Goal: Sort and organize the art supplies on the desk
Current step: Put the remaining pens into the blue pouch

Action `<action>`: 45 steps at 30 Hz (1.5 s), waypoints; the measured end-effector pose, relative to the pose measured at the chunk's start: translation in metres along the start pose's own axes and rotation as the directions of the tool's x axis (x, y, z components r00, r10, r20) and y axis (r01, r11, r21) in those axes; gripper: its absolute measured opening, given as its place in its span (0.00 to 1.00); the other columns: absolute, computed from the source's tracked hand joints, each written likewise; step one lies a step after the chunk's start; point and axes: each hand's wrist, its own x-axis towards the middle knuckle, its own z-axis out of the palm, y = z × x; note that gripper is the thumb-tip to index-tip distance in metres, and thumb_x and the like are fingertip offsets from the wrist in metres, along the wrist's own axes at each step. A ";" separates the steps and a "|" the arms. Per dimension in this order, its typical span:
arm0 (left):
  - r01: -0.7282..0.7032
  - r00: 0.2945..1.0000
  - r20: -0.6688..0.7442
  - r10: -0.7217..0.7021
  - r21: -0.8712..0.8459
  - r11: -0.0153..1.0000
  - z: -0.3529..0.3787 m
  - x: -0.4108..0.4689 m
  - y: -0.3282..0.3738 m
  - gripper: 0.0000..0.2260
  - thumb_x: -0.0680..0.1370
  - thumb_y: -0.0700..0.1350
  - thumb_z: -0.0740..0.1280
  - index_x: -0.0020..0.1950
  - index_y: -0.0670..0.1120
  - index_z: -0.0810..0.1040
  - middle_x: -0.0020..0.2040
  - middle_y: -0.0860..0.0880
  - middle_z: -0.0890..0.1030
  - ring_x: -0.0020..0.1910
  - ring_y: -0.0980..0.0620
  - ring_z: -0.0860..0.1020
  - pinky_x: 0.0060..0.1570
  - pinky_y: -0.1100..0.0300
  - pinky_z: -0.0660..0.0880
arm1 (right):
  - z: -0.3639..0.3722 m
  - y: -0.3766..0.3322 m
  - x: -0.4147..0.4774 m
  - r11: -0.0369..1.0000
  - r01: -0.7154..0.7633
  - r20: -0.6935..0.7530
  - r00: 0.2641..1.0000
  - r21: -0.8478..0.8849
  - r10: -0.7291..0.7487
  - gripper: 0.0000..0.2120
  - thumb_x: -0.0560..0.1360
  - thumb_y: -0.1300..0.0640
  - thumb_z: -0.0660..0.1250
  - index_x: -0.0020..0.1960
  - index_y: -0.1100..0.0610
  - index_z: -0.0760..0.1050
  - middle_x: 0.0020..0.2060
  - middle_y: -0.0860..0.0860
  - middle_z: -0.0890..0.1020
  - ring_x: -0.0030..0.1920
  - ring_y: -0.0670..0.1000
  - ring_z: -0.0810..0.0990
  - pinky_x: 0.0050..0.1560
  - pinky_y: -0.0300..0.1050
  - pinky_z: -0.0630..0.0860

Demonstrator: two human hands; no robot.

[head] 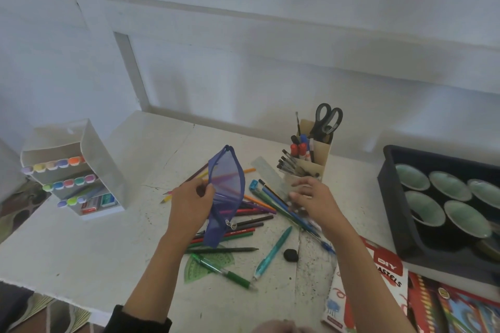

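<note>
Since it looks meant to take in the loose supplies, the blue pouch [226, 184] is held upright above the counter [108, 238] by the left hand [189, 200]. Thumb and fingers pinch one long edge, so the thin, see-through plastic bows along its darker zip seam, and a small metal zipper pull [231, 224] dangles near the bottom. Behind and beneath it lie the coloured pencils [243, 224], slim wooden sticks fanned across one another. The right hand [311, 197] hovers over some blue pens [278, 204] beside the clear ruler [266, 173], fingers bent; blur hides whether they clamp on anything. Probably it is gathering pens for the pouch. A cardboard organizer [311, 159] just behind it stands brushes and black-handled scissors [327, 121] upright. A matte black eraser [290, 254] and a green protractor [205, 265] lie flat nearer the counter's front edge.
</note>
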 end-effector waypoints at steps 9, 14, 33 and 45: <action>-0.055 0.998 -0.013 0.055 -0.001 0.999 0.003 -0.005 0.000 0.13 0.77 0.43 0.64 0.33 0.42 0.74 0.26 0.49 0.73 0.26 0.51 0.69 0.30 0.54 0.71 | 0.083 -0.033 -0.004 0.954 0.206 0.293 0.946 -0.217 -0.137 0.16 0.80 0.61 0.58 0.67 0.54 0.71 0.56 0.52 0.78 0.51 0.50 0.80 0.53 0.47 0.79; -0.021 0.998 -0.051 0.021 0.004 1.000 -0.005 -0.006 -0.002 0.15 0.77 0.41 0.63 0.31 0.40 0.69 0.25 0.48 0.69 0.26 0.53 0.64 0.29 0.60 0.62 | 0.072 -0.029 0.005 0.939 0.265 0.143 0.961 -0.218 -0.238 0.11 0.80 0.58 0.59 0.60 0.53 0.76 0.51 0.51 0.81 0.50 0.47 0.79 0.52 0.42 0.77; 0.005 1.000 -0.029 -0.006 -0.037 0.999 0.000 -0.010 -0.010 0.14 0.78 0.40 0.62 0.31 0.46 0.72 0.26 0.50 0.73 0.27 0.53 0.68 0.31 0.58 0.66 | -0.003 0.071 0.027 0.671 -0.125 -0.271 0.955 -0.731 -0.117 0.05 0.75 0.52 0.68 0.49 0.50 0.77 0.46 0.50 0.79 0.47 0.49 0.75 0.48 0.48 0.77; 0.000 0.999 0.036 0.001 -0.026 1.000 0.008 -0.009 -0.006 0.14 0.78 0.42 0.62 0.32 0.47 0.73 0.28 0.51 0.73 0.28 0.52 0.69 0.30 0.59 0.64 | 0.031 -0.022 -0.009 0.965 0.064 0.236 0.972 -0.256 -0.002 0.08 0.72 0.55 0.72 0.50 0.54 0.78 0.37 0.50 0.81 0.35 0.44 0.78 0.32 0.33 0.72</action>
